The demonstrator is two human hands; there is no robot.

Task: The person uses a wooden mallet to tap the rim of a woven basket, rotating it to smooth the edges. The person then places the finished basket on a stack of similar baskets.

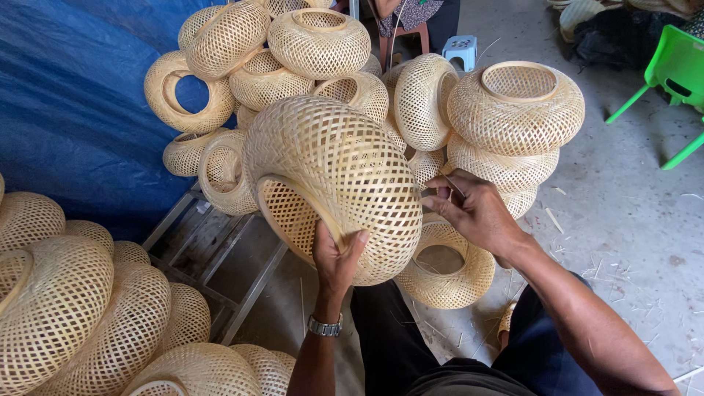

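The left hand [336,258] gripped the lower rim of the woven basket [334,176] from below, while the right hand [473,211] pinched its right edge with closed fingers.

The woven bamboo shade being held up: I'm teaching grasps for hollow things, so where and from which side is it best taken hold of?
Probably at the stiff ring round its opening, as the left hand does: coming from below, thumb over the rim. The woven bamboo shade is tilted, its opening facing down-left toward the person, and its bulging open-weave wall is too wide to span. The right hand only touches its right side.
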